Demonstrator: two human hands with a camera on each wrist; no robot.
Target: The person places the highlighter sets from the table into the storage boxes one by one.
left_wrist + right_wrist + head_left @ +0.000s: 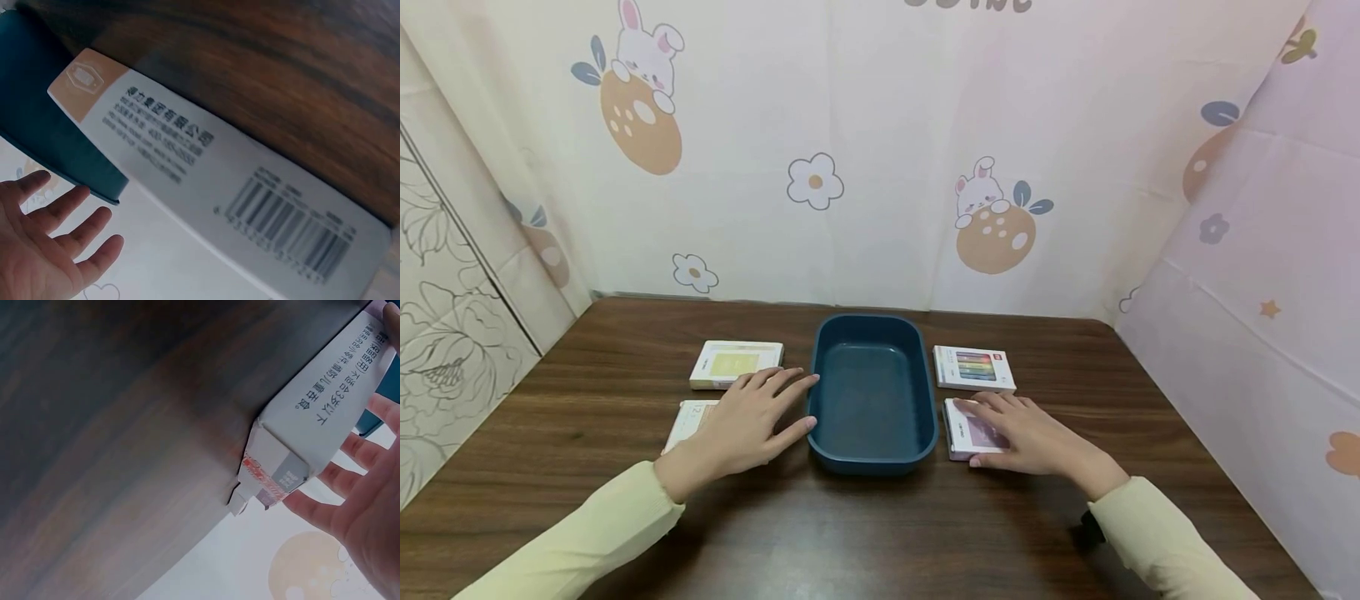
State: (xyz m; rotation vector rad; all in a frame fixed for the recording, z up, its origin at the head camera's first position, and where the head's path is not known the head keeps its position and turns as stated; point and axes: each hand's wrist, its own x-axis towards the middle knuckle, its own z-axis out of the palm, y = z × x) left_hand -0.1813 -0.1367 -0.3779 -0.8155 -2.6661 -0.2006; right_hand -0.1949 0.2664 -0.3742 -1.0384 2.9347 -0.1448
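My left hand (745, 425), fingers spread, hovers over a white box with an orange label (687, 423), its thumb and fingertips close to the left rim of a dark blue bin (823, 458). The left wrist view shows that white box's printed side (206, 169) with a barcode, apart from the fingers. At the bin's right, my right hand (1030, 437) spans a white-and-purple box (958, 429), thumb at the near edge and fingers at the far edge. In the right wrist view the end flap of this purple box (269, 465) shows, with fingers along its far side.
Behind the left hand lies a box with a yellow-green label (733, 362). A box of colored sticks (973, 368) lies beyond the right hand. The brown wooden table (880, 533) meets a printed curtain (880, 233) at the back.
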